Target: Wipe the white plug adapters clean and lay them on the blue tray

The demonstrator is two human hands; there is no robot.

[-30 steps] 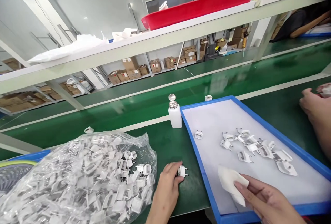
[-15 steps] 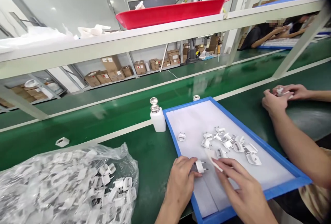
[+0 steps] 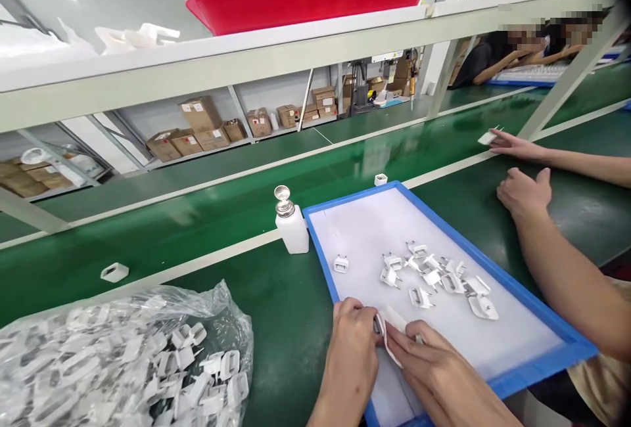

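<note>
1. Hands together over the tray's near end: left hand [image 3: 351, 348], fingers closed on a small plug piece [image 3: 378, 325], mostly hidden; right hand [image 3: 434, 364] pinches white cloth [image 3: 394, 319] against it, the left apparently steadying the piece.
2. Clear bag [image 3: 220, 302], heaped with white pieces, lies left on the green surface [image 3: 280, 309], within easy reach.
3. Loose plugs [image 3: 431, 276] sit inside the blue-rimmed tray [image 3: 542, 372], its raised edge likely containing them.
4. White bottle [image 3: 294, 233] stands upright by the tray's far-left corner, seemingly handy there.
5. Red tray [image 3: 315, 3] rests up on the shelf [image 3: 246, 57].
</note>
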